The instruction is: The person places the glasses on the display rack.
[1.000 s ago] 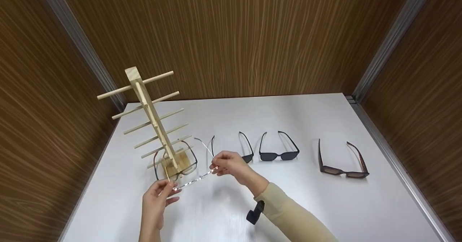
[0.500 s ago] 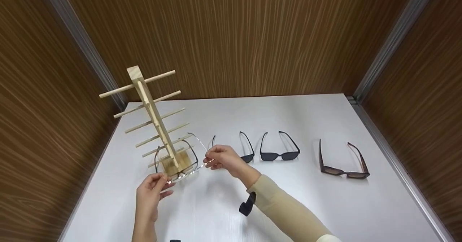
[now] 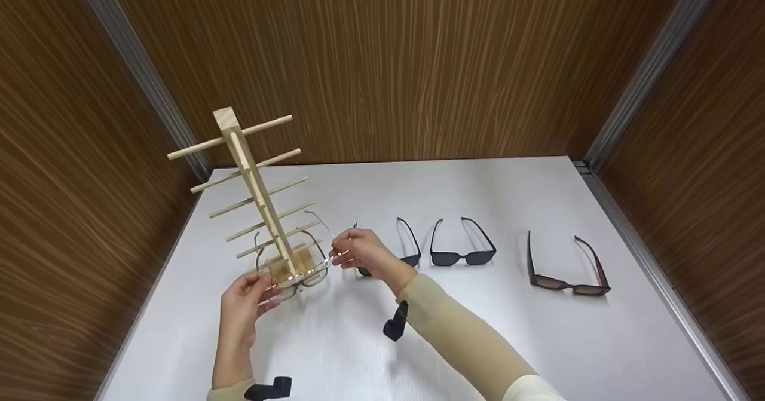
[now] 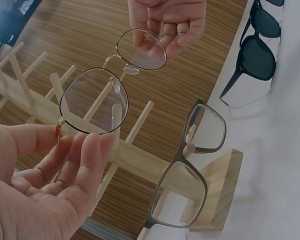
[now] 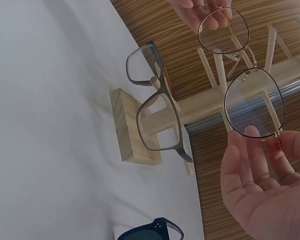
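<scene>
My left hand (image 3: pixel 242 308) and right hand (image 3: pixel 369 256) pinch a pair of thin-rimmed round eyeglasses (image 4: pixel 94 102) by the two hinge ends, thumb against fingers. Its temples are unfolded and point away from me, toward a wooden peg stand (image 3: pixel 256 186). In the right wrist view the clear lenses (image 5: pixel 255 102) stand in front of the pegs. Below them, dark-framed rectangular eyeglasses (image 5: pixel 164 86) hang at the low end of the stand, just above its block base (image 5: pixel 130 132). Whether the held temples touch any peg, I cannot tell.
To the right on the white table (image 3: pixel 478 329) lie black sunglasses (image 3: pixel 462 259), another black pair (image 3: pixel 411 261) partly behind my right hand, and brown sunglasses (image 3: pixel 571 287). Wood-grain panels (image 3: pixel 382 66) enclose the back and sides. Several upper pegs (image 3: pixel 269 125) stick out both ways.
Both hands have carried the round eyeglasses forward and left to the stand. They now overlap the dark-framed pair in the head view. The sunglasses have stayed put.
</scene>
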`<state>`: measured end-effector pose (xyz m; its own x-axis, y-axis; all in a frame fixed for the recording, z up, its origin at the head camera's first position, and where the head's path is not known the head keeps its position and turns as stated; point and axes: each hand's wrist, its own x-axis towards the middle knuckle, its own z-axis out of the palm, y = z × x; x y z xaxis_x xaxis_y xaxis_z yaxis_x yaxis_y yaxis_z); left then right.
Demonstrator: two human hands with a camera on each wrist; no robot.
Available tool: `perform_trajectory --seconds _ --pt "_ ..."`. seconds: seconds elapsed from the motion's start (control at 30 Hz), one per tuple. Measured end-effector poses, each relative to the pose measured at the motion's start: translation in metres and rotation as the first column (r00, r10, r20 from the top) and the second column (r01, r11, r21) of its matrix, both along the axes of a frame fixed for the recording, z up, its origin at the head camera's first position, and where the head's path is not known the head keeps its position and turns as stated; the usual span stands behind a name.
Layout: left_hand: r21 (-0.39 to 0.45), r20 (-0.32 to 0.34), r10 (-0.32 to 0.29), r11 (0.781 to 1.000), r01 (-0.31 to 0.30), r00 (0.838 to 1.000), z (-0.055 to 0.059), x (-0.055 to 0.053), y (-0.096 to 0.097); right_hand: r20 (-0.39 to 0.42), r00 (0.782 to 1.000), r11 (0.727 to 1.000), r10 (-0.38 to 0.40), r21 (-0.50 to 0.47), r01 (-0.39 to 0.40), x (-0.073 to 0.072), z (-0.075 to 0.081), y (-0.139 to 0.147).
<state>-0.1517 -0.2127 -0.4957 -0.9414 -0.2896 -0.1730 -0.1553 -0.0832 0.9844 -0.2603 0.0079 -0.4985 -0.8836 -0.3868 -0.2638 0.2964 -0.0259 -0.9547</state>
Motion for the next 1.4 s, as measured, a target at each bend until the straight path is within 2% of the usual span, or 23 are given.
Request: perform_trajectory --seconds 0.37,0.57,0.7,0.87,1.07,1.4 --pt "0.033 0.015 0.030 0.999 -0.030 0.999 0.002 -0.008 -0.011 -0.003 1.000 1.000 -0.005 0.025 0.005 -0.006 0.005 -0.018" --pt "-0.012 0.027 0.045 0.999 -0.045 0.999 0.005 -0.008 -0.014 -0.006 1.000 1.000 0.001 0.029 -0.001 -0.008 0.007 -0.023" --pt "-0.016 0.033 0.039 0.999 -0.039 0.999 0.006 -0.012 -0.018 0.004 1.000 1.000 -0.006 0.028 0.005 -0.012 0.006 -0.026" --pt "0.000 0.047 0.034 0.999 -0.034 0.998 0.002 -0.016 -0.020 0.047 0.999 0.999 -0.021 0.026 0.019 -0.014 -0.002 -0.029" --pt "0.001 0.079 0.030 1.000 -0.030 0.996 -0.005 -0.016 -0.023 0.076 0.997 0.999 -0.027 0.033 0.025 -0.012 -0.010 -0.030" --pt "-0.002 0.092 0.027 1.000 -0.026 0.995 -0.007 -0.017 -0.026 0.084 0.996 0.999 -0.017 0.038 0.014 -0.011 -0.011 -0.032"
